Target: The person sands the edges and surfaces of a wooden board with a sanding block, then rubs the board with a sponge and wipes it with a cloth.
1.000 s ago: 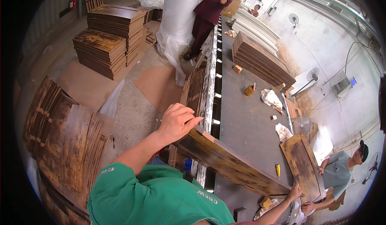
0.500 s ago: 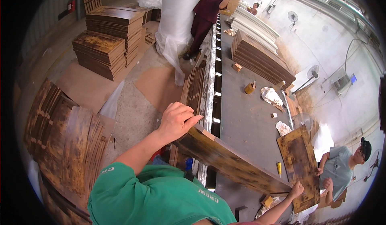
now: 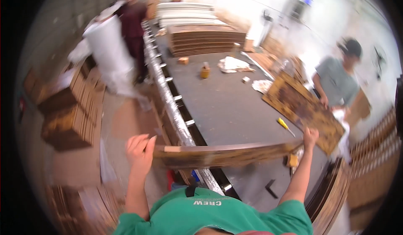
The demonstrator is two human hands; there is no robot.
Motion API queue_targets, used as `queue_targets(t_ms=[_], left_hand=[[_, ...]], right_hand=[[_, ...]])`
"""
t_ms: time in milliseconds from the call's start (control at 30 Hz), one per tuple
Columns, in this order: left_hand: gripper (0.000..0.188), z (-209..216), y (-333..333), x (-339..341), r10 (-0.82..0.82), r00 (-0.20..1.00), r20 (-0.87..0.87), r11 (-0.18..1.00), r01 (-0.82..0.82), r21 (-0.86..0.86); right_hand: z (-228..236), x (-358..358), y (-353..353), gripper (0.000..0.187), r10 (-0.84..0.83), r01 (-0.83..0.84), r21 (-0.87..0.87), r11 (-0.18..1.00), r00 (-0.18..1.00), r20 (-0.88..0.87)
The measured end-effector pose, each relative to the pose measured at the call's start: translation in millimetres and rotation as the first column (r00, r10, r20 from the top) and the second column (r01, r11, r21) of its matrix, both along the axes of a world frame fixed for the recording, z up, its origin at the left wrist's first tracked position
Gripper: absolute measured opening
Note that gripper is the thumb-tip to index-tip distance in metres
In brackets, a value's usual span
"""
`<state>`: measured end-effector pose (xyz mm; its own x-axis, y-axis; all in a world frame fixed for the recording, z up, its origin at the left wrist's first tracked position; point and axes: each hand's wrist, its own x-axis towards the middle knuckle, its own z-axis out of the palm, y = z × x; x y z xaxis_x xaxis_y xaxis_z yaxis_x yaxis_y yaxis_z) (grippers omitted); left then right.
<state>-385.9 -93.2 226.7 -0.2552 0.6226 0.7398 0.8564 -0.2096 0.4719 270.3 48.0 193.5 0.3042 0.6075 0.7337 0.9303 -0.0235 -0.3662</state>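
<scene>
In front of my chest a long wooden panel [image 3: 226,156], stained in brown and dark patches, is held on its edge and spans from one hand to the other. My left hand [image 3: 140,153] is closed at its left end, the thumb by the top corner; its fingertips are partly blurred. At the other end my right hand [image 3: 310,137] grips the panel, its fingers hiding that corner. Just beyond the right hand, a framed wooden panel [image 3: 304,113] lies tilted by a co-worker, and a yellow-handled screwdriver [image 3: 283,123] rests on the grey worktable [image 3: 195,109].
Stacked brown boards [image 3: 205,39] sit at the table's far end. A jar [image 3: 205,70], white cloth [image 3: 234,65] and wooden block [image 3: 292,160] are on the table. A metal rail [image 3: 161,81] runs along its left side. Piled panels [image 3: 67,126] stand on the floor.
The view has turned rightward and blurred. The panel, earlier slanting down to the right, now runs nearly level across my front, still between both hands. The co-worker at right appears more fully.
</scene>
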Motion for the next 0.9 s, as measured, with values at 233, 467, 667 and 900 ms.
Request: queue_targets(t_ms=[233, 467, 667, 900], left_hand=[[0.014, 25.9, -4.7, 26.4, 0.005, 0.954, -0.299, 1.000, -0.005, 0.001], [0.057, 20.9, -6.6, 87.0, -0.366, 0.805, -0.467, 0.930, 0.305, -0.203], [0.047, 27.1, -2.7, 76.4, -0.448, 0.806, -0.386, 0.892, 0.371, -0.260], [0.024, 46.4, 0.1, 46.3, -0.457, 0.830, -0.319, 0.889, 0.421, -0.179]], right_hand=[[5.4, -3.1, -18.0, 0.024, -0.009, 0.018, 0.068, 0.998, 0.991, -0.131], [7.3, -14.7, -25.7, 0.026, 0.002, 0.010, 0.098, 0.995, 0.993, -0.120], [11.3, -18.2, -20.4, 0.023, -0.032, 0.047, 0.121, 0.991, 0.992, -0.124], [1.5, -5.6, -22.5, 0.021, -0.006, 0.015, 0.102, 0.995, 0.996, -0.093]])
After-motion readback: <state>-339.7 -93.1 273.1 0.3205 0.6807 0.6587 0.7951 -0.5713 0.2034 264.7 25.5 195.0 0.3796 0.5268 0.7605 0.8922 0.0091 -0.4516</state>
